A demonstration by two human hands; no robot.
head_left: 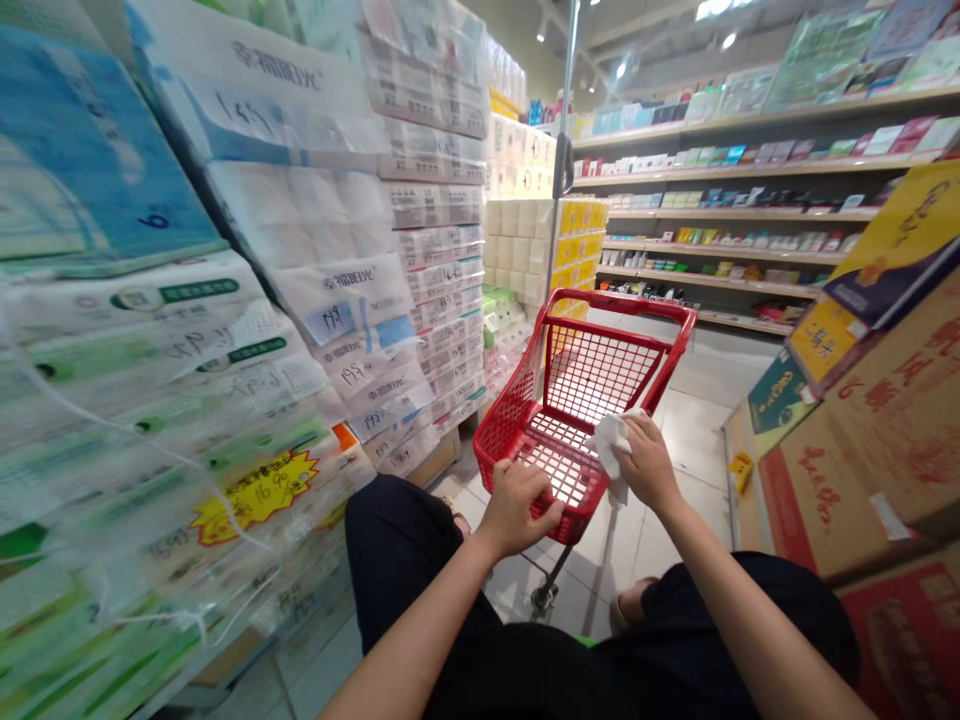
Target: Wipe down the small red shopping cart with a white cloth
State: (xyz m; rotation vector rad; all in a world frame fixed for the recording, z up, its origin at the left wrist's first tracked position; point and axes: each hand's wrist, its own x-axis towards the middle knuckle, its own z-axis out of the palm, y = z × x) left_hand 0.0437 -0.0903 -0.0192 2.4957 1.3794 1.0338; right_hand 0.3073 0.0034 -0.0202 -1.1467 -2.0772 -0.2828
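We look along a brightly lit shop aisle. On our left, tall stacks of plastic-wrapped white paper packs (442, 240) rise to the upper edge of the view; across the far end run long, pale wall shelves (720, 250) filled with small boxes; on our right stand printed brown cardboard cartons (892, 420). Glossy white floor tiles (709, 395) form the surface. On them, between our knees in dark trousers (401, 550), stands a red plastic shopping cart (517, 400). Its basket narrows toward us, its walls and base are open lattice through which the pale floor shows, its smooth handle (615, 303) spans the far end, and a small caster (544, 598) shows below the near end. The cart lies directly before both hands. Our left grip (517, 508) is clasped over the near left corner of its rim, fingers bent, thumb toward the right. Our right grip (649, 465), at the right side of the rim, is closed around a crumpled white sheet (612, 442), cloth or paper we cannot tell, whose loose end hangs down.
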